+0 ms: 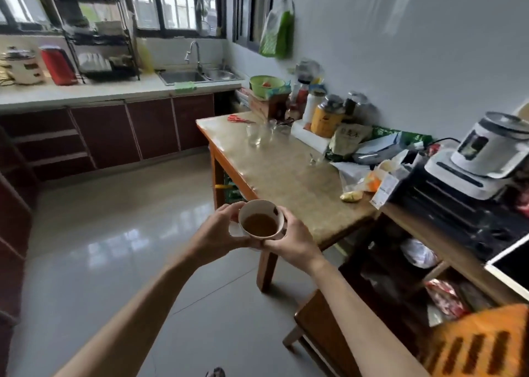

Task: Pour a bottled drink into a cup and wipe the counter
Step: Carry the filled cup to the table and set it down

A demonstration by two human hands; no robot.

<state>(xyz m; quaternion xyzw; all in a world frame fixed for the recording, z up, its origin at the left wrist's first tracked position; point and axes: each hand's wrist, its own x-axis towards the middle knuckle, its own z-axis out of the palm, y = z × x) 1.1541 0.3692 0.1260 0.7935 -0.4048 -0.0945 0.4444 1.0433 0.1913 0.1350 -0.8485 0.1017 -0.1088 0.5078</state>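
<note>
A white cup [261, 219] holding brown drink is cradled between both my hands, above the floor just off the near corner of the wooden table [286, 170]. My left hand [220, 233] wraps its left side and my right hand [292, 239] wraps its right side and underside. The cup is upright. No bottle for the drink can be picked out for certain among the jars at the table's far end. A green cloth or sponge [185, 87] lies on the white counter [86, 93] by the sink [183, 76].
Clear glasses [254, 134] and red scissors [239, 119] stand on the table's far part. Jars, a yellow tin [326, 119] and bags crowd its wall side. A white appliance [483, 153] sits at right. A wooden stool [323, 331] stands below my right arm.
</note>
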